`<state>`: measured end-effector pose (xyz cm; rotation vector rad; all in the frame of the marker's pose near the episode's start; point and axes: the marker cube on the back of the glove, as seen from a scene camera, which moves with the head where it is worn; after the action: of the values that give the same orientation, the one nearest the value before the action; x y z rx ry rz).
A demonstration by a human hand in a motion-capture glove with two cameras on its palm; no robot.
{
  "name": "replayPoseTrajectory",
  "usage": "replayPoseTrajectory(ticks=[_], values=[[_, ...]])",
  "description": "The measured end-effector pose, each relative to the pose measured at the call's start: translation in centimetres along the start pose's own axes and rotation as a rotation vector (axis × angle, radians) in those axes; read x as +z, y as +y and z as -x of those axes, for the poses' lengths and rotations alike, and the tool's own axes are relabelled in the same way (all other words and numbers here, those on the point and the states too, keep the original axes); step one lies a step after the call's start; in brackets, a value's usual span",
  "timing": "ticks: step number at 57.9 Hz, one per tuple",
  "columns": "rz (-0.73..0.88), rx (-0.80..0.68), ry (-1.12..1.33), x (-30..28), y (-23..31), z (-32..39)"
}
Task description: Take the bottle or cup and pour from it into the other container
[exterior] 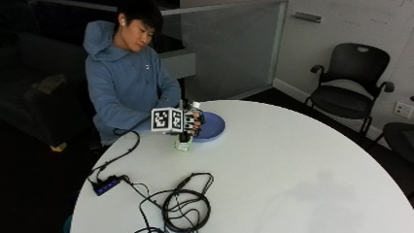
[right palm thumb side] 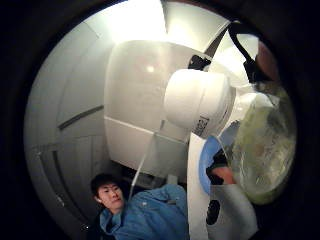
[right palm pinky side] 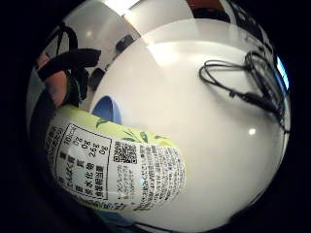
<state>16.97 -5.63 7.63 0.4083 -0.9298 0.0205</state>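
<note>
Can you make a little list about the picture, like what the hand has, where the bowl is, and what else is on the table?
hand: the gloved right hand grips the bottle
bottle: a bottle with a green label and a white cap, held beside the bowl
bowl: a blue bowl on the white table, in front of the person
pouring: no liquid seen leaving the bottle; cap looks still on
also on table: black cables
</note>
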Motion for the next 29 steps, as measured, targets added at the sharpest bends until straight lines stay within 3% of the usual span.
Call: replayPoseTrajectory(ticks=[19, 26, 29], values=[[0.384, -0.130, 0.803, 2.5, -1.8, 7.8], [0.513, -0.220, 1.250, 3.5, -2.4, 9.3], [0.558, -0.212, 1.297, 4.8, -2.2, 10.4]])
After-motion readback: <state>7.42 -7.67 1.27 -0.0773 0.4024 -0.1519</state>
